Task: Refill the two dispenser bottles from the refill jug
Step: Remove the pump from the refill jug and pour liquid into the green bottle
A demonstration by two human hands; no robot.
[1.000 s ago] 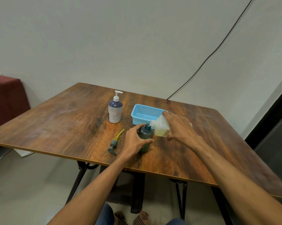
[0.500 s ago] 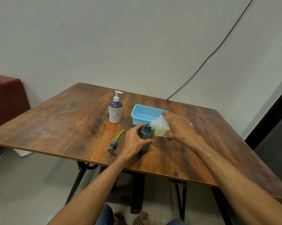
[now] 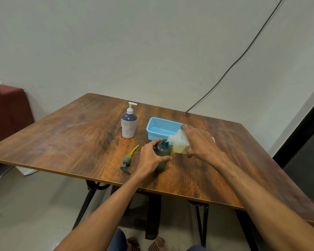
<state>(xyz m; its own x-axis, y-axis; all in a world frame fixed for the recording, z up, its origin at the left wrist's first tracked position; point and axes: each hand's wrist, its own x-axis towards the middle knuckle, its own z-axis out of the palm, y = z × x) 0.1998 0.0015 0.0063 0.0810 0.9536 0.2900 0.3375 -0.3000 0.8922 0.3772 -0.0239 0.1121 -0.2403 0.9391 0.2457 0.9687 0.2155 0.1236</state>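
Now: left hand grips dark green plastic bottle upright on wooden counter; right hand holds white translucent refill jug tilted, spout at bottle mouth. Removed pump lies beside.

Soft even indoor light, faint shadows, sharp centre, wide-angle bending at edges

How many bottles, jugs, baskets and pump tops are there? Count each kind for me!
Dispenser bottles: 2 (white-and-blue bottle, dark green bottle)
Refill jug: 1
Blue basket: 1
Loose pump top: 1
Total: 5
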